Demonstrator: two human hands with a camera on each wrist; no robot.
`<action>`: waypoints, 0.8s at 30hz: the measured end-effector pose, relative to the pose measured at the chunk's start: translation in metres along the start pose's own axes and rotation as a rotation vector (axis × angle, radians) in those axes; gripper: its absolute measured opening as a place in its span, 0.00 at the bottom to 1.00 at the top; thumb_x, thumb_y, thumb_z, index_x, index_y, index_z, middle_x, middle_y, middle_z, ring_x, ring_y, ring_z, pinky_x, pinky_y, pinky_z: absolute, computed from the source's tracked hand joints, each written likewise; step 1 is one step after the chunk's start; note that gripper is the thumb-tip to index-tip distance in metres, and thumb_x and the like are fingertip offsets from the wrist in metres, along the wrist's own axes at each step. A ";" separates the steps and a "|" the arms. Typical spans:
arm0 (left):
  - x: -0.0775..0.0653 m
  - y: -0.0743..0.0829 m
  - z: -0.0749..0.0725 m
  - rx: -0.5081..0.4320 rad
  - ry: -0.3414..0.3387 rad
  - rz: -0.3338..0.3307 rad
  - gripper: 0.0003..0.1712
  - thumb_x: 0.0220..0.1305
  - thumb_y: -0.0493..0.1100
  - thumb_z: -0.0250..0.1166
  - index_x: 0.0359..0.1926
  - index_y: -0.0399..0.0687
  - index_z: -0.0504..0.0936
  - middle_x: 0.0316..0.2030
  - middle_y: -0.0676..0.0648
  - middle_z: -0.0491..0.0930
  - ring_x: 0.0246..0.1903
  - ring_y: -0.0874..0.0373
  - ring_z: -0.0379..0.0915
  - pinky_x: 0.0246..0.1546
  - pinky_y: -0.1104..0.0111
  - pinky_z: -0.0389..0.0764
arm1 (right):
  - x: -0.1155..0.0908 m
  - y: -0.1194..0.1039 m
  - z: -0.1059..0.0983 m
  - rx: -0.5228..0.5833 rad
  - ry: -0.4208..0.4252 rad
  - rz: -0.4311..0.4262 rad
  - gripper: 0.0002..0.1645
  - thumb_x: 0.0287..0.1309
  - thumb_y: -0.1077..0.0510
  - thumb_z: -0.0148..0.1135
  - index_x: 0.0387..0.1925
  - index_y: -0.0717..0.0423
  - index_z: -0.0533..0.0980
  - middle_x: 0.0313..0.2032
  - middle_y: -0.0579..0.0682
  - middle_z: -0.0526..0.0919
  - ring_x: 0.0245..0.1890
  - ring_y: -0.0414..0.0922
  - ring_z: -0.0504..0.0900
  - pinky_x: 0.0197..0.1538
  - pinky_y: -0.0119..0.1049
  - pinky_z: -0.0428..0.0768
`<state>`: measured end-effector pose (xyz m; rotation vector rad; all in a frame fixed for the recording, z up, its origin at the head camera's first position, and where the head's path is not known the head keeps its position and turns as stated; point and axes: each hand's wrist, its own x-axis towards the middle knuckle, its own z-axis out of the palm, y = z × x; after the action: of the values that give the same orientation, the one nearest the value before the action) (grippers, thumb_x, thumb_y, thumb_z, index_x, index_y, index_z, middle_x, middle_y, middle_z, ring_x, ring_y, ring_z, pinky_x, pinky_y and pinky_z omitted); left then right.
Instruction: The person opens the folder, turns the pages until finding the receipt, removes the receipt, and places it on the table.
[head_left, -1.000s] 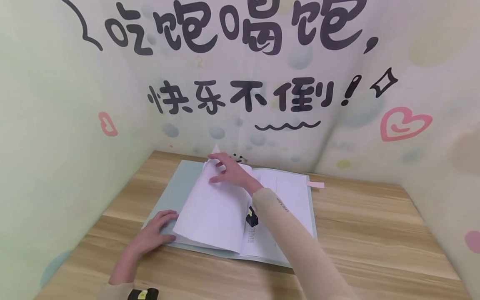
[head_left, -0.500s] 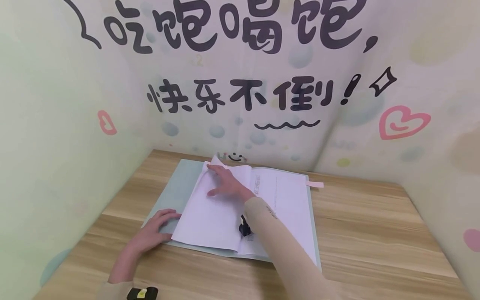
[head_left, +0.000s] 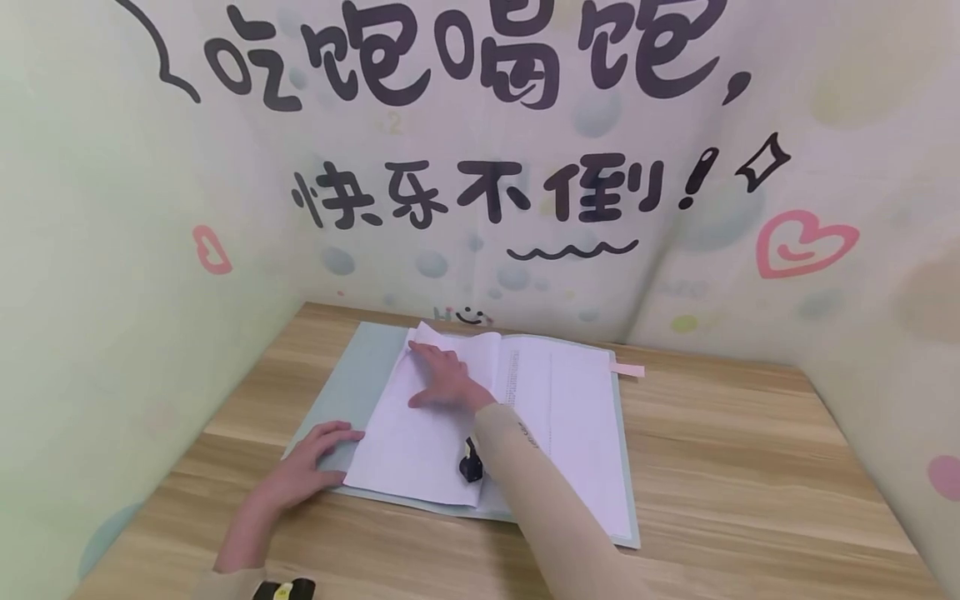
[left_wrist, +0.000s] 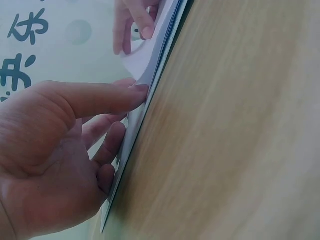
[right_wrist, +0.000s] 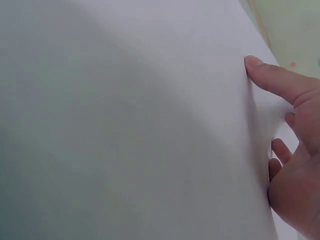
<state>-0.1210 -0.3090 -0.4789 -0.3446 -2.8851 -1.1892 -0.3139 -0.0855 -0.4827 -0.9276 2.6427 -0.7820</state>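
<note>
The book's pale blue cover (head_left: 360,367) lies spread out flat on the wooden table (head_left: 750,442), in front of the person; its fold goes from near to far, and so do the long sides of its pages. The left white page (head_left: 412,450) sits between the two hands; it is to the right of the left hand (head_left: 300,472) and under the right hand (head_left: 448,379). The left hand is nearer to the page's near left corner; the right hand is up at the far left part, by the long outer side.

The left hand rests at the cover's edge with loose, bent fingers and grips nothing; its thumb is right by the page corner. The right hand has its fingers and thumb spread out, and it touches the page without gripping it (the right wrist view shows the thumb tip on the paper).

The left page looks white and plain, with its far corner sticking up a little; the right page (head_left: 588,417) has small print near the fold, too small to read; a pink tab (head_left: 628,370) pokes out at its far right side.
</note>
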 end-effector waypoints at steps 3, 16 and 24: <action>0.000 0.001 0.001 0.009 0.001 -0.014 0.31 0.52 0.33 0.70 0.61 0.46 0.77 0.64 0.35 0.68 0.63 0.36 0.65 0.57 0.61 0.73 | -0.002 0.000 0.001 -0.001 -0.012 0.004 0.59 0.50 0.46 0.74 0.77 0.37 0.50 0.76 0.42 0.58 0.71 0.56 0.58 0.69 0.54 0.58; 0.001 0.009 0.003 0.037 -0.012 -0.037 0.31 0.47 0.34 0.63 0.58 0.48 0.81 0.64 0.37 0.68 0.62 0.34 0.64 0.53 0.52 0.69 | -0.001 0.007 0.002 -0.074 -0.058 -0.022 0.43 0.55 0.42 0.70 0.71 0.38 0.65 0.74 0.38 0.62 0.74 0.53 0.53 0.71 0.53 0.56; 0.002 0.006 0.005 0.062 0.000 -0.044 0.29 0.55 0.47 0.73 0.58 0.50 0.80 0.64 0.37 0.66 0.62 0.31 0.63 0.57 0.37 0.66 | -0.001 0.005 0.001 -0.090 -0.077 -0.025 0.42 0.56 0.42 0.69 0.71 0.37 0.64 0.75 0.38 0.61 0.75 0.53 0.53 0.72 0.54 0.56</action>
<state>-0.1211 -0.3007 -0.4778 -0.2809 -2.9367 -1.1024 -0.3156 -0.0817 -0.4861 -0.9943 2.6229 -0.6249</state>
